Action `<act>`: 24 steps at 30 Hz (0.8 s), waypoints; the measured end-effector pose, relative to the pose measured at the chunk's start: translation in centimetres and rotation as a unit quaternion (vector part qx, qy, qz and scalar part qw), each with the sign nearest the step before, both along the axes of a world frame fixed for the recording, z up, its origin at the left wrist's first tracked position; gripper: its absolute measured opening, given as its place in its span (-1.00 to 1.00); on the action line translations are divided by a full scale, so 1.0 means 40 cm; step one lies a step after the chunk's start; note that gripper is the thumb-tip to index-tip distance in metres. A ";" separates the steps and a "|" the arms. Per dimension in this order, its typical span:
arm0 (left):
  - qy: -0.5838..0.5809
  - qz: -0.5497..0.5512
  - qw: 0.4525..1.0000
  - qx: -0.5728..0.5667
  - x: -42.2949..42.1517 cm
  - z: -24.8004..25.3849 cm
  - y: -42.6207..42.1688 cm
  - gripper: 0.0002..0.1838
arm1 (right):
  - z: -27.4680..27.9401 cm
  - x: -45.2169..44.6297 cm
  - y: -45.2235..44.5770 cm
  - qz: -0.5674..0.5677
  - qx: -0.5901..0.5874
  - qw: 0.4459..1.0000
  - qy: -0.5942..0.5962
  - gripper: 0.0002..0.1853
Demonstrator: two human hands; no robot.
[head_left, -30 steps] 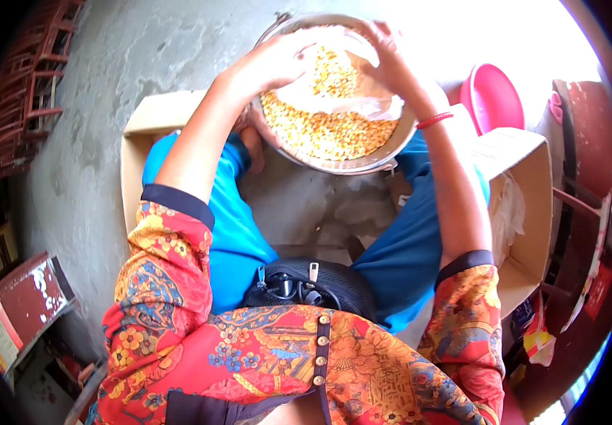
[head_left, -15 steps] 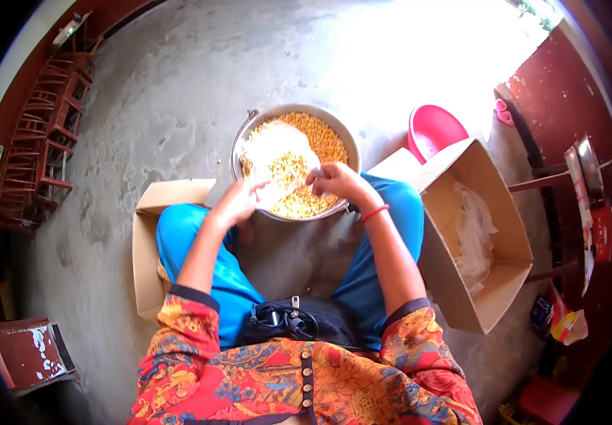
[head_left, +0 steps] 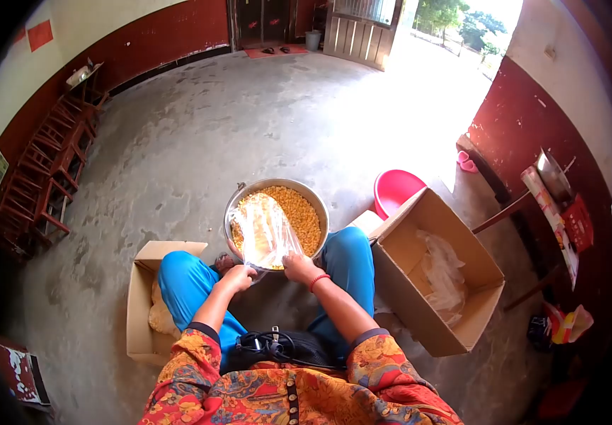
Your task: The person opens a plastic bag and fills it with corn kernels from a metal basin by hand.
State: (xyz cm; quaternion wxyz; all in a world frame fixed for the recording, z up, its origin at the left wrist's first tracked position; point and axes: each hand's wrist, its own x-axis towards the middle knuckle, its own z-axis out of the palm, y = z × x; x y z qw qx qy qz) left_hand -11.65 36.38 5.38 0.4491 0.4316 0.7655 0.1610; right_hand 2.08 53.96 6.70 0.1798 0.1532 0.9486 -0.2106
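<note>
A round metal pot point(head_left: 323, 212) filled with yellow corn kernels point(head_left: 295, 210) stands on the floor between my knees. Over its left part lies a clear plastic bag point(head_left: 267, 230), with yellow showing through it. My left hand point(head_left: 238, 277) is closed on the bag's near left edge, at the pot's front rim. Close by on the right, my right hand point(head_left: 300, 268), with a red bracelet at the wrist, grips the near right edge of the same bag. Both sets of fingertips are partly hidden.
An open cardboard box point(head_left: 479, 312) with clear plastic bags point(head_left: 444, 273) is at my right. Another box point(head_left: 139, 304) beside my left knee holds a filled bag point(head_left: 162, 315). A pink basin point(head_left: 396, 190) sits behind the right box. Wooden chairs point(head_left: 51, 177) line the left wall.
The view has tilted up and shows more of the room. My hands have drawn back from over the pot to its near rim, and the bag is now stretched between them.
</note>
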 end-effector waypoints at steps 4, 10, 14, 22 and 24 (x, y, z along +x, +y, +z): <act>0.009 0.007 1.000 0.026 -0.004 0.056 0.021 -0.64 | 0.033 -0.007 -0.007 -0.041 -0.016 0.999 -0.020 -0.76; 0.102 0.135 0.974 0.148 0.087 0.144 0.007 -0.66 | 0.041 0.103 -0.065 -0.040 0.030 0.998 0.039 -0.70; -0.060 0.239 0.944 0.221 0.067 0.113 0.041 -0.61 | 0.049 0.109 -0.083 -0.031 0.026 0.998 0.049 -0.72; -0.212 0.196 0.927 0.238 0.130 0.179 0.069 -0.38 | 0.053 0.098 -0.067 -0.047 -0.003 0.996 0.072 -0.77; -0.137 0.165 0.951 0.223 0.135 0.154 0.065 -0.35 | 0.051 0.093 -0.065 -0.041 -0.001 0.997 0.062 -0.76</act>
